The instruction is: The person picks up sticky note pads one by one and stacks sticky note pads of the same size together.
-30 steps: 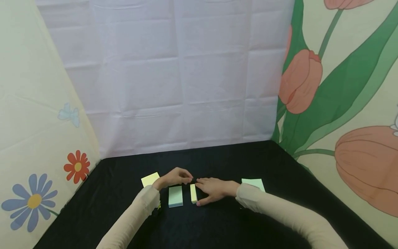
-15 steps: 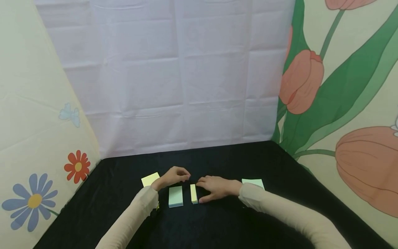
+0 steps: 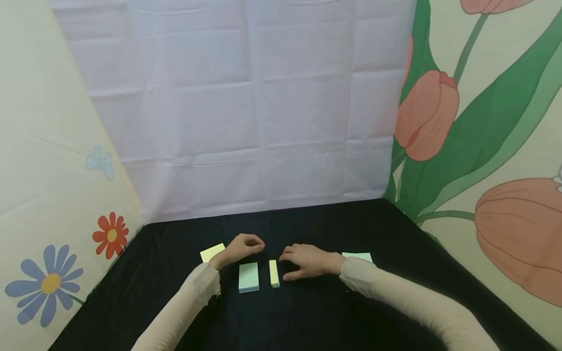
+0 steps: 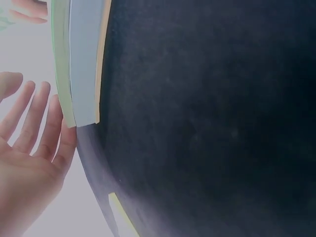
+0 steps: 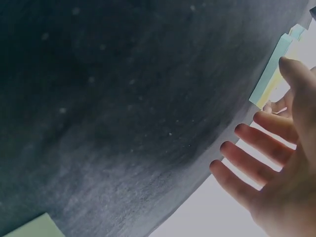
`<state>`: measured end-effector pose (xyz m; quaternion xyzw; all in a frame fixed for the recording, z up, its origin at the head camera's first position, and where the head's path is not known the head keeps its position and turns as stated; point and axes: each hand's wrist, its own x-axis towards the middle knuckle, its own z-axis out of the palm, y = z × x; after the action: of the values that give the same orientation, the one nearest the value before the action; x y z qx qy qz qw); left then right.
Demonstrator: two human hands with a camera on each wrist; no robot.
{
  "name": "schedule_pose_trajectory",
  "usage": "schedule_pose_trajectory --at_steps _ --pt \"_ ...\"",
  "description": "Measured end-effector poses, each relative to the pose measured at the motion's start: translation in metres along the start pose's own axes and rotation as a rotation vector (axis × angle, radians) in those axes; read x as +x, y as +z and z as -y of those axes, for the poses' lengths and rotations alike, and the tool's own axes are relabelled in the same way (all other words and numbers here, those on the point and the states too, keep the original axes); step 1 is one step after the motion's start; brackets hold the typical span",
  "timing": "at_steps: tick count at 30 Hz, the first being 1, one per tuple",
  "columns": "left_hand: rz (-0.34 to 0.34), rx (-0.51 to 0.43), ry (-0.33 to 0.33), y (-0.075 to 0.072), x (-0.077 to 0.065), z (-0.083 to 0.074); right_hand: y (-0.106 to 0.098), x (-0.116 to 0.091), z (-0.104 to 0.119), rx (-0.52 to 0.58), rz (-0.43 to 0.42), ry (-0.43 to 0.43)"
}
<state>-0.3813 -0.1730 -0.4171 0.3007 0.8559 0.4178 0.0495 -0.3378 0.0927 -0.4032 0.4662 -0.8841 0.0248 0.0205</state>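
Observation:
In the head view my left hand (image 3: 239,247) hovers just behind a pale green sticky-note stack (image 3: 249,277), its fingers loosely bent and holding nothing. The left wrist view shows that hand's fingers (image 4: 32,118) spread; they overlap the edge of a stack (image 4: 83,64) with green, blue and orange layers, and contact cannot be told. To the right of a narrow stack of yellow-topped sticky notes (image 3: 274,272) is my right hand (image 3: 311,261), a small gap between them. Its relaxed fingers (image 5: 264,144) hold nothing in the right wrist view, where a blue-and-yellow stack (image 5: 271,71) lies beyond the thumb.
A yellow sticky-note pad (image 3: 212,252) lies left of my left hand, partly covered by it. Another pale green pad (image 3: 357,256) sits behind my right sleeve. A bit of yellow (image 3: 218,291) shows beside the left cuff. Black cloth (image 3: 281,321) covers the table, with fabric hangings around it.
Both hands have drawn away from the narrow stack, the left one leftward and the right one rightward. The two stacks between them stay practically where they were.

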Motion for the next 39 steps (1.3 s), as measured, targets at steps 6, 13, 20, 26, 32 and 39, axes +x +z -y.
schedule_pose_trajectory --at_steps 6,13,20,26,32,39 --pt "-0.032 0.022 0.000 -0.003 -0.003 0.001 -0.002 -0.001 -0.002 -0.016 -0.022 0.007" --pt "-0.049 0.036 0.001 -0.009 -0.006 0.003 -0.004 -0.003 -0.007 -0.047 -0.043 0.003" --pt "-0.059 0.040 0.009 -0.014 -0.009 0.008 -0.004 -0.005 -0.010 -0.061 -0.052 -0.006" --pt "-0.083 0.069 0.004 -0.019 -0.013 0.012 -0.002 -0.008 -0.014 -0.078 -0.056 -0.007" --pt "-0.094 0.064 0.003 -0.021 -0.018 0.015 -0.001 -0.011 -0.017 -0.088 -0.047 0.005" --pt "-0.110 0.078 0.005 -0.023 -0.022 0.019 -0.003 -0.014 -0.019 -0.088 -0.040 0.027"
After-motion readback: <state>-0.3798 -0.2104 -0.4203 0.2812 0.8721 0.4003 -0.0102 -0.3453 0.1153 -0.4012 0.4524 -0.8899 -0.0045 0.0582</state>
